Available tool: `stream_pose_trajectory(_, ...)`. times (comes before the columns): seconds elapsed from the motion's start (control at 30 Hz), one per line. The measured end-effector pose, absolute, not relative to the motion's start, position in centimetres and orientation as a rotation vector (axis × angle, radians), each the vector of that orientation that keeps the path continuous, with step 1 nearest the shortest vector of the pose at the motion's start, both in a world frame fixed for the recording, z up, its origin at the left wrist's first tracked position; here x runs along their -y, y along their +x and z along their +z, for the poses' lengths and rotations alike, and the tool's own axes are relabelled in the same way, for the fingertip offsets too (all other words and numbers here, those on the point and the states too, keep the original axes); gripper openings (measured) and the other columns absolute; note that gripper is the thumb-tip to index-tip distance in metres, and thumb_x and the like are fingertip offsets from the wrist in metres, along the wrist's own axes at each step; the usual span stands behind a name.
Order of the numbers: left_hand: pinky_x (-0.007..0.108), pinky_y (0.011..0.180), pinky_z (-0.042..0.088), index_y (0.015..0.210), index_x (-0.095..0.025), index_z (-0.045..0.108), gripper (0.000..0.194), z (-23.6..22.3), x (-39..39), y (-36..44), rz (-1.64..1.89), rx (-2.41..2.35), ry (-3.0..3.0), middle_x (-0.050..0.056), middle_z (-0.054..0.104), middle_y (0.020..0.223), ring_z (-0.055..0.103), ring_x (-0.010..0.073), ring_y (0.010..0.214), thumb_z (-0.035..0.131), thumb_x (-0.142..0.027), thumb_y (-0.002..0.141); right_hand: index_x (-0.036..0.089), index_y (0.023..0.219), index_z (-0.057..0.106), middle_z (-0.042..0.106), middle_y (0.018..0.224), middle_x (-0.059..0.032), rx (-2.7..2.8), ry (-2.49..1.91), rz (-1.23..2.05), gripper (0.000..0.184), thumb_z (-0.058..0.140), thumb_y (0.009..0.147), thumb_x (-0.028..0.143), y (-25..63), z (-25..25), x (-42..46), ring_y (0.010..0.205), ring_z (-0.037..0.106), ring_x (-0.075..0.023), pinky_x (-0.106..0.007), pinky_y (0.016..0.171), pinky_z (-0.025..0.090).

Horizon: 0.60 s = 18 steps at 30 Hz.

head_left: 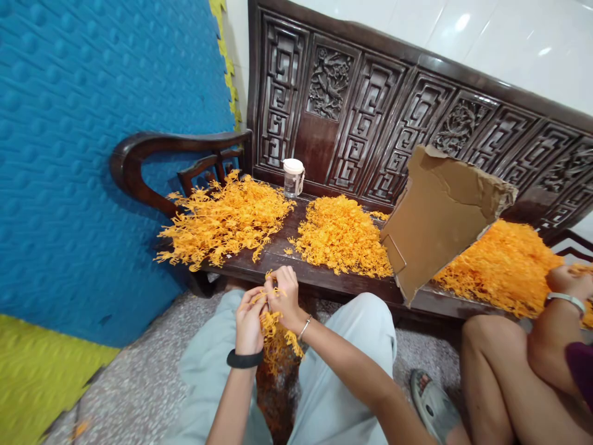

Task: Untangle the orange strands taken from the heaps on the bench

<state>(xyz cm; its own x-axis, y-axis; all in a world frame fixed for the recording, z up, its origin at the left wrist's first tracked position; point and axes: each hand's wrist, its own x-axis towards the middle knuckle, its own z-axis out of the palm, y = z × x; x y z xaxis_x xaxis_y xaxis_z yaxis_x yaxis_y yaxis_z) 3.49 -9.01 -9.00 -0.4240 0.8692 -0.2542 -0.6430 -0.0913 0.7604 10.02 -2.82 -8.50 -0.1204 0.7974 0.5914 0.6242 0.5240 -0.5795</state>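
Note:
My left hand (pixel 249 321), with a black band on the wrist, is closed round a bunch of orange plastic pieces (pixel 277 340) that hangs between my knees. My right hand (pixel 283 295), with a thin bracelet, pinches the top of the same bunch. Both hands are held just in front of the dark wooden bench (pixel 319 276). On the bench lie a loose pile of branched orange pieces (pixel 225 219) at the left and a denser orange pile (pixel 341 235) in the middle.
A clear jar with a white lid (pixel 293 177) stands at the bench's back. A torn cardboard sheet (pixel 435 216) leans before a third orange heap (pixel 504 266). Another person's knee and hand (pixel 563 281) are at the right. A blue foam mat (pixel 88 154) stands at the left.

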Motion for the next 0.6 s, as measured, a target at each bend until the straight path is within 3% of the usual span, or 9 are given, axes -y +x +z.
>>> stream_pose_trajectory(0.13,0.012,0.028,0.017,0.071,-0.013,0.058,0.030,-8.9,10.2,3.4,1.608,-1.030,0.257,-0.005,0.051,0.046,0.030,0.0006,0.030,0.072,-0.021,0.045,0.015,0.069,0.049,0.052,0.071,-0.0044,1.394,-1.314,0.161,0.024,0.034,0.083,0.027,14.6,-5.3,-1.7,0.068,0.044,-0.0130,-0.025,0.065,0.035)
stream_pose_trajectory(0.23,0.012,0.030,0.025,0.071,-0.014,0.058,0.031,-8.6,10.3,3.5,1.626,-0.995,0.233,-0.003,0.055,0.053,0.040,0.0032,0.036,0.073,-0.020,0.044,0.014,0.077,0.053,0.055,0.080,-0.0061,1.253,-1.315,-0.011,0.025,0.039,0.081,0.034,20.2,-3.1,-4.3,0.076,0.048,-0.0142,-0.025,0.070,0.036)
stream_pose_trajectory(0.4,0.014,0.033,0.031,0.073,-0.015,0.058,0.028,-8.0,10.0,3.7,1.643,-0.904,0.289,-0.004,0.054,0.058,0.043,0.0046,0.039,0.072,-0.022,0.050,0.011,0.099,0.050,0.061,0.077,-0.0073,0.899,-1.619,-0.020,0.032,0.044,0.073,0.028,29.5,-3.8,-5.8,0.067,0.054,-0.0134,-0.022,0.065,0.039)
stream_pose_trajectory(0.6,0.017,0.034,0.030,0.074,-0.015,0.058,0.028,-8.2,9.9,4.2,1.645,-0.910,0.335,-0.003,0.054,0.060,0.043,0.0054,0.040,0.072,-0.022,0.051,0.011,0.069,0.063,0.062,0.060,-0.0074,0.938,-1.851,0.124,0.028,0.049,0.065,0.035,34.8,-5.9,-6.4,0.056,0.054,-0.0164,-0.023,0.055,0.037)
